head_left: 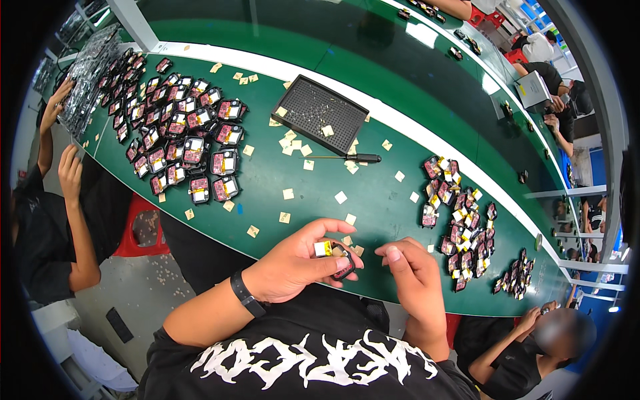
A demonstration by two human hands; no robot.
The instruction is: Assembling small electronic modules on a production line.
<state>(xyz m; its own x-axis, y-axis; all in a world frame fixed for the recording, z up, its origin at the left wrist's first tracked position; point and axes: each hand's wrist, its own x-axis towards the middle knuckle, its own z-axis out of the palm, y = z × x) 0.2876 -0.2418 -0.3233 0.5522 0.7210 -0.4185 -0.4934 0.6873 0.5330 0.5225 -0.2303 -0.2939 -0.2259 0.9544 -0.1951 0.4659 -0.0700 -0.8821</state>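
Steadiness in the left hand (287, 270) looks like the key to doing this well: its thumb and fingers close around a small dark-cased unit (343, 267), held above the table's (260, 180) near edge. Clock directions here run from that unit. A white-and-yellow block (323, 249) shows at about ten o'clock, within the same grasp; whether it is attached, I cannot tell. Better to grip the casing by its rim and put little pressure on the block.

The right hand (413, 270) hovers at three o'clock, apart from the unit, thumb and fingers drawn narrow; whether something small sits between them, I cannot tell. Approaching low from that side should leave the work in sight. Loose pale squares (288, 194) lie around eleven o'clock, light enough to stick to a sleeve. The screwdriver (363, 158) and black tray (297, 93) sit near twelve. Similar units crowd together at ten (177, 120) and just past two, so any reach there deserves care.
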